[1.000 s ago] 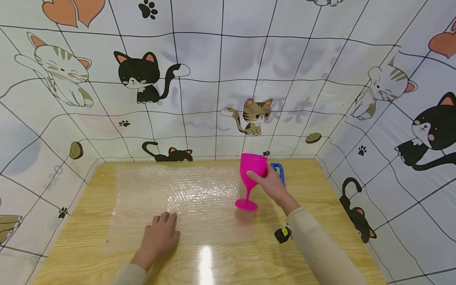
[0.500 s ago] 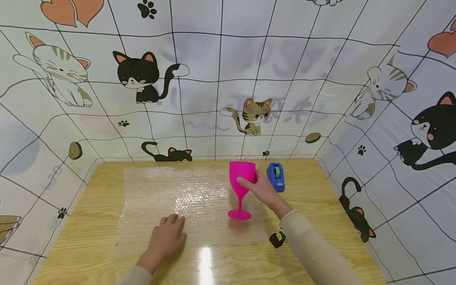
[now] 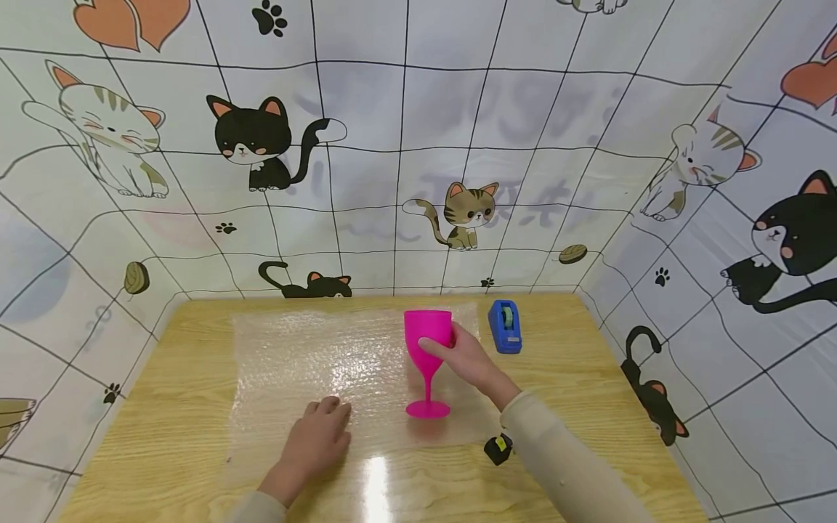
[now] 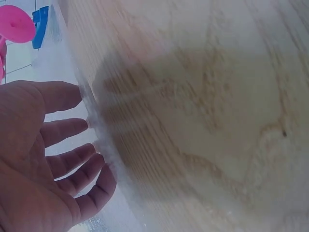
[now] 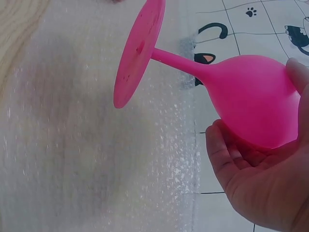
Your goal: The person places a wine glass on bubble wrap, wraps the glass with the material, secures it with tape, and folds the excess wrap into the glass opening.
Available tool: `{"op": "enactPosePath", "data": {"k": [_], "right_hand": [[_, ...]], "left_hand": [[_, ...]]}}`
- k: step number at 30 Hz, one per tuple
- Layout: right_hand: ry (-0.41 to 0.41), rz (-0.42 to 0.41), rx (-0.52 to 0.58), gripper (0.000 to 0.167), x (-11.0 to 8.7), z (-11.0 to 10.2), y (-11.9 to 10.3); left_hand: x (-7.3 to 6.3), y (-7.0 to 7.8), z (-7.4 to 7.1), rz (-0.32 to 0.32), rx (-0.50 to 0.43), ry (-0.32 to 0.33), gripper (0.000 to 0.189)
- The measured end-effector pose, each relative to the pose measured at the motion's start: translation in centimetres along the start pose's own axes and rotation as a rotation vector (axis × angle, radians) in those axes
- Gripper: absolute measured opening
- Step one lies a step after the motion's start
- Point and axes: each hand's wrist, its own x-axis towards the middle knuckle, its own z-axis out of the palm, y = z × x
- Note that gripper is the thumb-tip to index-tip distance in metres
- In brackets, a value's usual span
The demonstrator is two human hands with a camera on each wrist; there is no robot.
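Note:
My right hand (image 3: 467, 356) grips a bright pink plastic goblet (image 3: 428, 334) by its bowl, thumb on the near side. The goblet stands upright in the grip, its round foot over a sheet of clear bubble wrap (image 3: 294, 363). From the right wrist view, the goblet's foot (image 5: 137, 58) hangs above the bubbled surface, and fingers curl round the bowl. My left hand (image 3: 317, 439) rests on the near part of the wrap, palm down. In the left wrist view its loosely bent fingers (image 4: 72, 159) touch the film with their tips, pinching nothing.
The wrap lies on a wooden table (image 3: 157, 407). A blue tape dispenser (image 3: 505, 327) stands at the back right. Beside the right wrist is a small black block with a yellow patch (image 3: 498, 449). Cat-printed cloth (image 3: 366, 145) closes in the table's back and sides.
My right hand has carried the goblet left and nearer, uncovering the tape dispenser. The left hand and bubble wrap have shifted right; the small black block has moved along with the right wrist.

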Motion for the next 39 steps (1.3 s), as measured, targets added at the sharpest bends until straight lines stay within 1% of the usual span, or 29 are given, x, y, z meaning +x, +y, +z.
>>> {"op": "enactPosePath", "data": {"k": [5, 9, 14, 20, 25, 27, 31, 35, 39], "right_hand": [[-0.018, -0.001, -0.009, 0.069, -0.1, 0.6, 0.1], [-0.031, 0.002, -0.010, 0.070, 0.0, 1.0, 0.2], [-0.050, -0.004, -0.016, 0.071, -0.2, 1.2, 0.0], [-0.060, 0.006, -0.018, 0.070, -0.1, 1.7, 0.0], [-0.071, 0.004, -0.016, 0.072, 0.1, 2.1, 0.3], [-0.078, 0.008, -0.023, 0.074, 0.2, 2.2, 0.3], [-0.092, 0.014, -0.039, 0.075, 0.3, 2.6, 0.4], [-0.104, 0.020, -0.038, 0.074, 0.3, 2.9, 0.5], [-0.124, 0.028, -0.045, 0.075, 0.4, 3.4, 0.7]], "left_hand": [[0.1, 0.5, 0.4, 0.025, -0.024, -0.002, 0.041], [0.4, 0.9, 0.7, 0.055, -0.022, -0.001, 0.041], [0.6, 1.4, 1.0, 0.072, -0.012, -0.015, 0.041], [0.5, 1.8, 0.8, 0.079, -0.020, -0.028, 0.041], [0.5, 1.4, 0.2, 0.071, -0.091, -0.034, 0.040], [0.5, 1.1, -0.2, 0.062, -0.119, -0.020, 0.040], [0.6, -0.2, -1.4, 0.018, -0.111, 0.025, 0.039], [0.5, -2.5, -2.9, -0.052, -0.051, 0.050, 0.040], [-0.1, -5.2, -4.1, -0.115, 0.013, 0.030, 0.044]]}}
